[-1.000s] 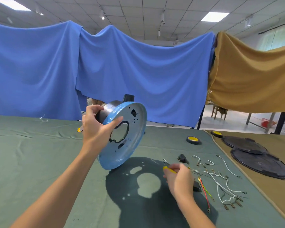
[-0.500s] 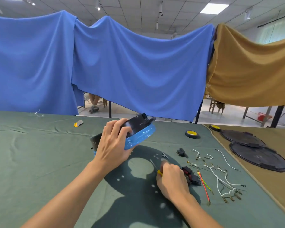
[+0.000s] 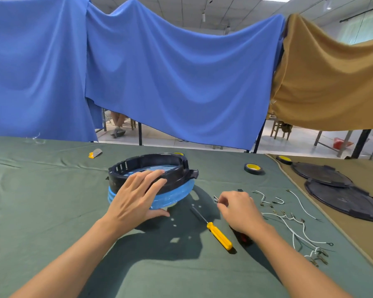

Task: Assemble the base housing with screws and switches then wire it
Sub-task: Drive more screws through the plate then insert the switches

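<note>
The base housing (image 3: 151, 166), a black ring on a plate wrapped in blue film, lies flat on the green table cloth (image 3: 41, 201). My left hand (image 3: 136, 198) rests on its near rim, fingers spread over the black ring and thumb low by the blue edge. A yellow-handled screwdriver (image 3: 219, 235) lies loose on the cloth between my hands. To its right, my right hand (image 3: 238, 210) has curled fingers that pinch a small metal part (image 3: 215, 198). White wires (image 3: 293, 224) with terminals lie further right. A black and red switch (image 3: 243, 238) peeks out under my right wrist.
Black tape rolls with yellow cores (image 3: 253, 168) sit at the back right. Two black round covers (image 3: 342, 196) lie on the brown cloth to the right. A small yellow and grey tool (image 3: 95, 153) lies at the back left. Blue and tan curtains hang behind the table.
My left hand turned the housing flat and set it down on the cloth. My right hand let go of the screwdriver, which now lies on the table, and moved right to the small parts.
</note>
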`<action>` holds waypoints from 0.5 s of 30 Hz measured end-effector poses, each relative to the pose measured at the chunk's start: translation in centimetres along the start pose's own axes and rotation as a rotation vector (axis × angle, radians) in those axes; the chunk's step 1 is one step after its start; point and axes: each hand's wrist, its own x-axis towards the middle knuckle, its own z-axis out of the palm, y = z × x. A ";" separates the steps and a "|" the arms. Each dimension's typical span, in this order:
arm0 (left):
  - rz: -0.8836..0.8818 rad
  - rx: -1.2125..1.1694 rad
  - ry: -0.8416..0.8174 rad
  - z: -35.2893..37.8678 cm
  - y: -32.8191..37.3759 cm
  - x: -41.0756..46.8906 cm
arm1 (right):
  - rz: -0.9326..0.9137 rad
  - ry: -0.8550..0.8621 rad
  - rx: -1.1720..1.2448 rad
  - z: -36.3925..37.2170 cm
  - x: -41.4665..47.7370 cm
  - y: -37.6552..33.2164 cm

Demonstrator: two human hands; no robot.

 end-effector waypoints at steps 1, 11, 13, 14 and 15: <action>0.021 0.006 -0.007 0.2 -0.1 -0.2 | -0.004 0.017 0.000 0.2 0.5 0.2; 0.008 0.018 -0.030 1.3 -0.6 -2.0 | -0.054 -0.004 -0.200 2.3 3.1 0.0; -0.044 -0.011 -0.079 1.4 -0.8 -2.1 | -0.055 -0.014 -0.219 2.5 3.4 0.0; -0.076 -0.026 -0.100 1.5 -0.9 -2.1 | -0.055 -0.015 -0.225 2.5 3.5 0.0; -0.102 -0.038 -0.116 1.5 -1.0 -2.2 | -0.052 -0.017 -0.229 2.5 3.7 -0.1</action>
